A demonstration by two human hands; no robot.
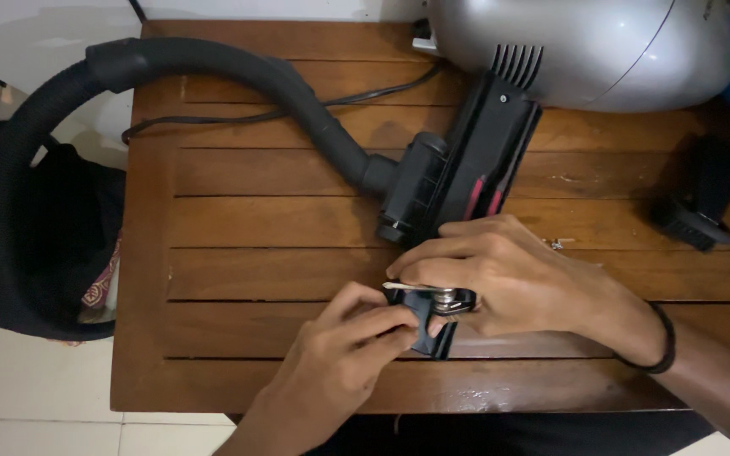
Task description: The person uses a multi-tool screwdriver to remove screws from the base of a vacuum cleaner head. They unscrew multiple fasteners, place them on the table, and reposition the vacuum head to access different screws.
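Both hands are meeting over the near middle of the slatted wooden desk (238,279). The left hand (340,346) is pinching a small black plastic part (429,331) between thumb and fingertips. The right hand (500,274) is curling its fingers over the same part, pressing a thin metal tool (420,289) against it; the tool's tip is partly hidden. Just beyond the hands, the black floor brush head (479,165) is lying across the slats, joined to the black corrugated hose (213,72) looping off the desk's left edge. The silver vacuum body (585,46) is sitting far right. A black attachment (699,203) is lying well apart, right.
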